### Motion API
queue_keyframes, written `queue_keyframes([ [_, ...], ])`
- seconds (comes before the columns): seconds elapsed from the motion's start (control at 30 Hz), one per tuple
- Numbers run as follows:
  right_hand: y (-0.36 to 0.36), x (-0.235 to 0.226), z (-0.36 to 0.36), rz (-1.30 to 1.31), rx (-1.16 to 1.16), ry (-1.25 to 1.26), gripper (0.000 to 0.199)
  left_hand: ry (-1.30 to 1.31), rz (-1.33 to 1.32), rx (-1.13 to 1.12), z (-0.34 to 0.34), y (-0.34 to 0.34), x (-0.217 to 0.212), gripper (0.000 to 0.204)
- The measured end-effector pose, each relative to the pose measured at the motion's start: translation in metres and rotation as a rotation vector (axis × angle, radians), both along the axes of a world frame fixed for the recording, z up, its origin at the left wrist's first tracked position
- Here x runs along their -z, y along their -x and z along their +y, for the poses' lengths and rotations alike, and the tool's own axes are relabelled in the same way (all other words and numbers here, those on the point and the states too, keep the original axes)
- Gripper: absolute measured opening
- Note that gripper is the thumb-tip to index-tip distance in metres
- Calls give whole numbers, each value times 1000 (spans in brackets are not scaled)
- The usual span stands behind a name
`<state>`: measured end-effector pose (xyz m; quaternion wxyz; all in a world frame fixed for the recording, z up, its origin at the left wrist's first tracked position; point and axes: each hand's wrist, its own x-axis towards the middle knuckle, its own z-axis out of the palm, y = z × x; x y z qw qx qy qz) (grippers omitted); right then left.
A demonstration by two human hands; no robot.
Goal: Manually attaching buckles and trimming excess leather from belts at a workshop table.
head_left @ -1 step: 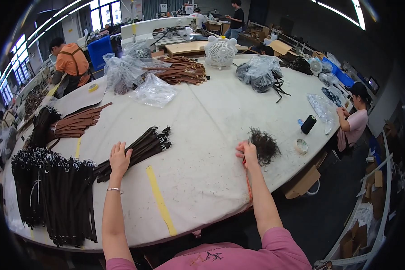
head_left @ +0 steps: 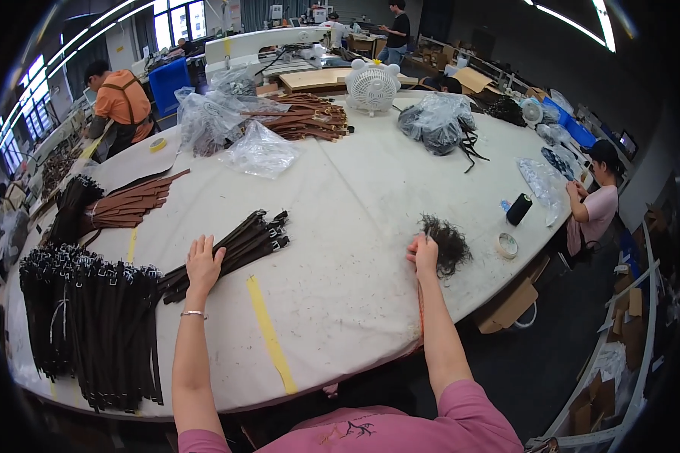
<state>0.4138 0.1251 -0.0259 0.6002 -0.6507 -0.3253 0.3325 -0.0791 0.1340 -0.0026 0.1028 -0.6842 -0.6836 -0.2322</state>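
Note:
My left hand [head_left: 203, 266] lies flat with its fingers stretched, beside and partly over a bundle of dark straps with metal buckles [head_left: 243, 243]. On the right, my right hand [head_left: 425, 255] is closed at the edge of a fluffy dark tangle of threads [head_left: 447, 245]. What its fingers hold is hidden. A red-orange cord [head_left: 421, 317] runs from below that hand to the table's front edge. Left of my left hand lies a large pile of dark buckled straps [head_left: 98, 325], with white ties around part of it.
Brown straps [head_left: 132, 202] lie at the left, more brown straps [head_left: 310, 117] at the back near plastic bags [head_left: 261, 151] and a white fan [head_left: 372, 87]. A black thread spool [head_left: 518, 209] and a tape roll [head_left: 506, 244] stand right. A person [head_left: 598, 192] works at the right edge.
My right hand has shifted slightly right, closer against the thread tangle, and its fingers look more drawn together. My left hand stays nearly in place by the strap bundle.

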Motion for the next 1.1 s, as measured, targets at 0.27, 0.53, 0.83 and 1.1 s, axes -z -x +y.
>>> queue_keyframes([
  [0.27,112,-17,-64,-1045,-392,-3,17,184,103,-74,-15,-7,19,54],
  [0.53,121,-21,-69,-1127,-433,-26,9,185,121,-14,-57,-20,12,57],
  [0.83,122,-24,-70,-1134,-400,-82,9,-149,6,190,-58,-53,-4,29],
  [1.1,122,-19,-76,-1133,-422,-30,11,-61,-124,131,-25,-61,6,22],
])
